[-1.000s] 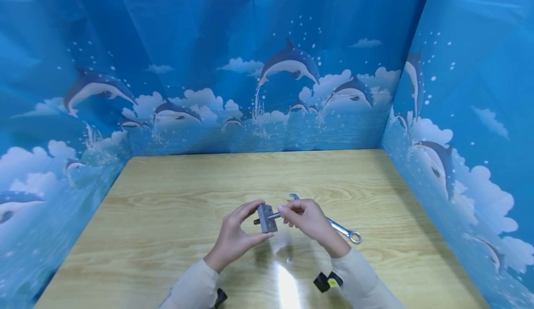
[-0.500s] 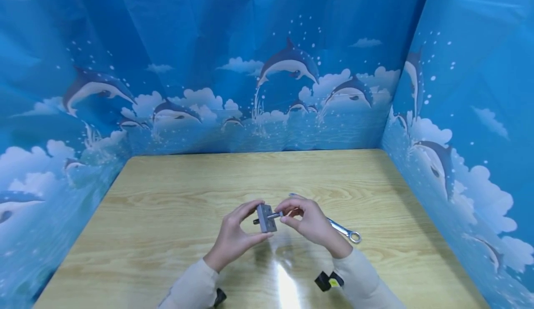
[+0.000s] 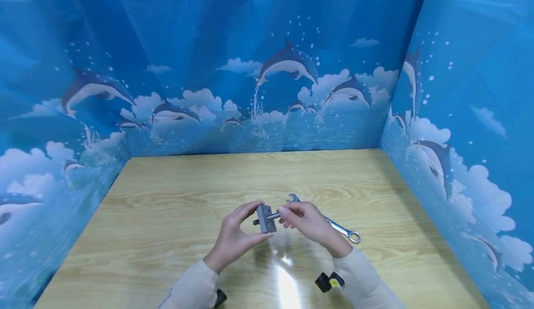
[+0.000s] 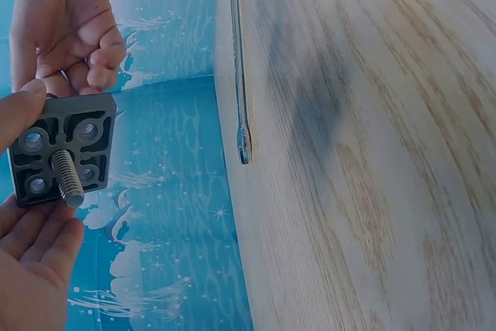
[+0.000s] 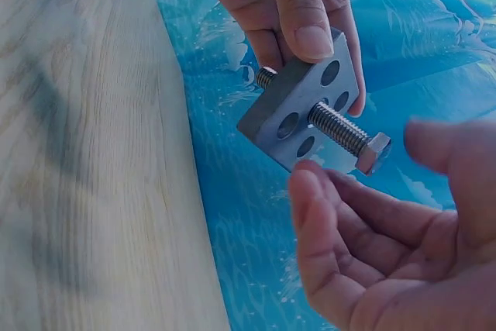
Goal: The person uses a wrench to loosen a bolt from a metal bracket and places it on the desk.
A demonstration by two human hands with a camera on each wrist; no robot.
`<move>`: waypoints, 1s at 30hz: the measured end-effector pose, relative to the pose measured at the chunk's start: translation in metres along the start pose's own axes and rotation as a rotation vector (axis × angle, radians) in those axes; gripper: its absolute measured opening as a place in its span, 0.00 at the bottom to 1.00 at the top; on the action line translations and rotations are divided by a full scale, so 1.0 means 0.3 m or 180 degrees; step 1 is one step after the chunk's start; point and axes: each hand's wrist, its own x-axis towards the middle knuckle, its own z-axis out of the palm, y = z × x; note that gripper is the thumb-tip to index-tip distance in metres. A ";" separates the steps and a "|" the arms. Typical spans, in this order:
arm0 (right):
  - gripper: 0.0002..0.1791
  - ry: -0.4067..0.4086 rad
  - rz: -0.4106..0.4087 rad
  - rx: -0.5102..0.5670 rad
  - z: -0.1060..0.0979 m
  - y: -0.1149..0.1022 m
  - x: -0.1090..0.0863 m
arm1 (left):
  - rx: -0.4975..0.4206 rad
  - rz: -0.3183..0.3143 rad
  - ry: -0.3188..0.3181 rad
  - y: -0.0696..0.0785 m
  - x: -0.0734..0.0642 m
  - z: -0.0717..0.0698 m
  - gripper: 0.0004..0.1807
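Observation:
My left hand grips a grey square metal plate by its edges, thumb at one side and fingers at the other. A hex bolt passes through the middle of the plate, between several round holes. Its threaded end sticks out of the ribbed back face. Beside the bolt's head is my right hand. In the right wrist view its fingers are loosely bent below the bolt, and its blurred thumb stands apart from the head. Both hands are raised above the table.
A combination wrench lies on the wooden table, partly behind my right hand in the head view. Blue dolphin-print sheeting stands along the table's back and sides.
My right hand's fingers and thumb have shifted about the bolt head, with a twist of the hand and back. The left hand and the plate have stayed nearly still.

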 end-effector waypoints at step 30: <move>0.12 0.0088 -0.0439 0.0030 -0.005 0.004 0.000 | -0.0120 -0.0156 -0.0025 0.005 -0.007 0.001 0.41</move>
